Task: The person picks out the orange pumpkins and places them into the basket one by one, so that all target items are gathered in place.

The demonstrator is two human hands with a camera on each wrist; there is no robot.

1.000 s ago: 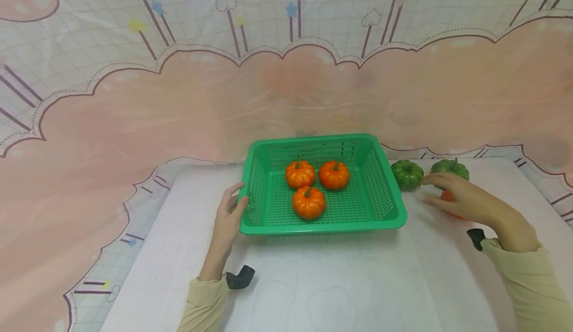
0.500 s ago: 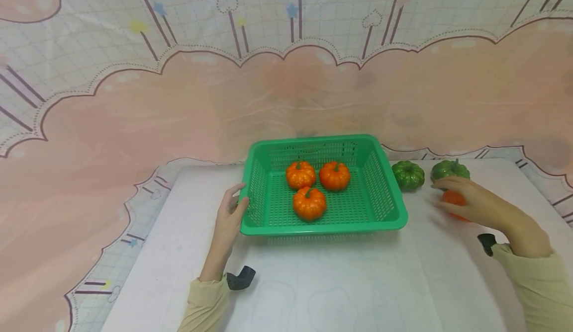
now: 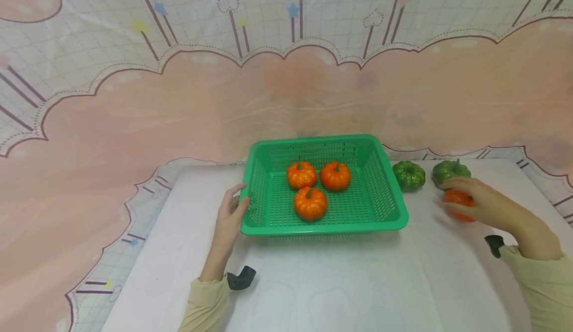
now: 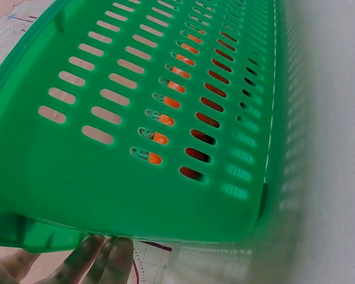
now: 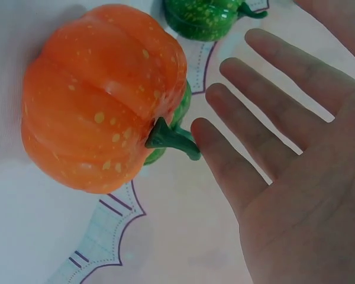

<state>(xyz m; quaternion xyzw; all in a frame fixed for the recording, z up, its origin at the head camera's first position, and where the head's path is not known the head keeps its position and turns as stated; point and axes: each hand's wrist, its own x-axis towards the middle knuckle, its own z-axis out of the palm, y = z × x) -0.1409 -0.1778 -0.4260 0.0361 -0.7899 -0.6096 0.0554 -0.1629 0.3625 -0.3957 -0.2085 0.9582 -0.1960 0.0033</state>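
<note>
A green plastic basket [image 3: 322, 229] holds three small orange pumpkins [image 3: 310, 204] with green stems. At its left end, my left hand [image 3: 229, 217] touches the rim with fingers and thumb. In the left wrist view, the fingertips [image 4: 121, 251] meet the outside of the basket below the rim. My right hand [image 3: 490, 205] hovers around another orange pumpkin [image 5: 100, 100] to the basket's right, thumb and fingers spread apart. In the right wrist view, its fingers [image 5: 272, 83] are straight and not curled round the pumpkin; one fingertip is close to the stem.
One green pumpkin [image 3: 409, 175] stands just right of the basket. A second green pumpkin [image 3: 449, 171] sits farther right, behind the orange one. The table has a white cover [image 3: 322, 282], with a patterned cloth [image 3: 286, 88] hanging behind it.
My right hand has moved right, away from the nearer green pumpkin, until it is over the orange pumpkin outside the basket. My left hand and the basket stay in place.
</note>
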